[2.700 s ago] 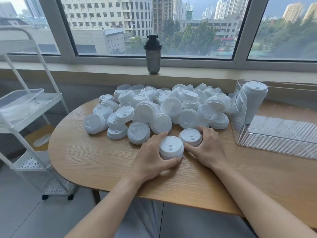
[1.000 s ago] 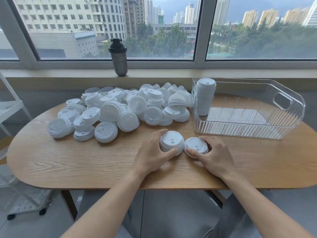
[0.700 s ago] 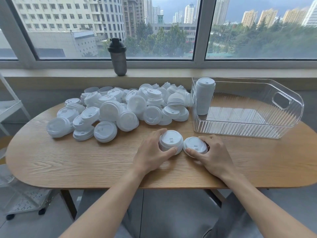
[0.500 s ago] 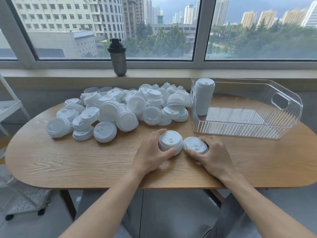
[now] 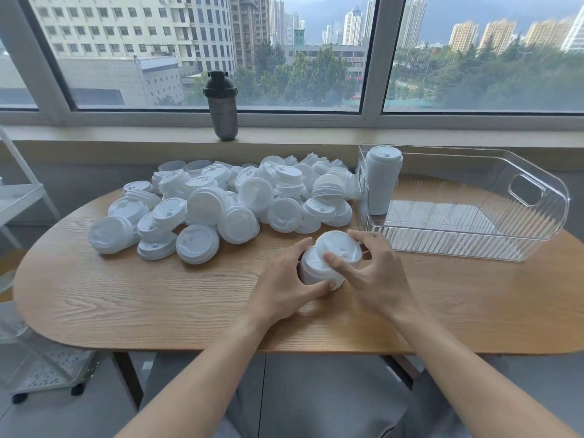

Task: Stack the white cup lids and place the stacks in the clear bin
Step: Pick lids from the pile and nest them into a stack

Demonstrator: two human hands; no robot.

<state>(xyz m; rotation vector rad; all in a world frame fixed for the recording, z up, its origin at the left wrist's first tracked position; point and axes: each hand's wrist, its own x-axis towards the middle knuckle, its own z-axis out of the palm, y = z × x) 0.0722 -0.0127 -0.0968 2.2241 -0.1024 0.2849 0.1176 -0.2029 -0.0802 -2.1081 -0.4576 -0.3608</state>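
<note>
1. A person sits at an oval wooden table (image 5: 158, 295) by a window, seen from a camera on their head, with both bare forearms reaching forward.
2. What has changed: half a second ago the right hand (image 5: 376, 276) rested on a single lid (image 5: 339, 248) lying flat on the table beside a short stack (image 5: 316, 270). Now that lid is lifted and tilted over the stack's top, pinched at its rim by the right thumb and fingers.
3. The left hand (image 5: 284, 279) curls around the short stack's side, steadying it on the table.
4. This likely means one more lid is about to be seated; the stack is short, so many rounds remain.
5. A big loose pile of lids (image 5: 227, 203) lies behind the hands, toward the window.
6. The clear bin (image 5: 537, 229) sits at the right, holding one tall finished stack (image 5: 382, 184) upright in its near-left corner.
7. Hard to make out: whether the tilted lid already touches the stack, since fingers hide the joint. The stack's lid count is unclear.
8. A dark shaker bottle (image 5: 221, 105) stands on the sill; a white cart (image 5: 19, 200) is cut off at left.
</note>
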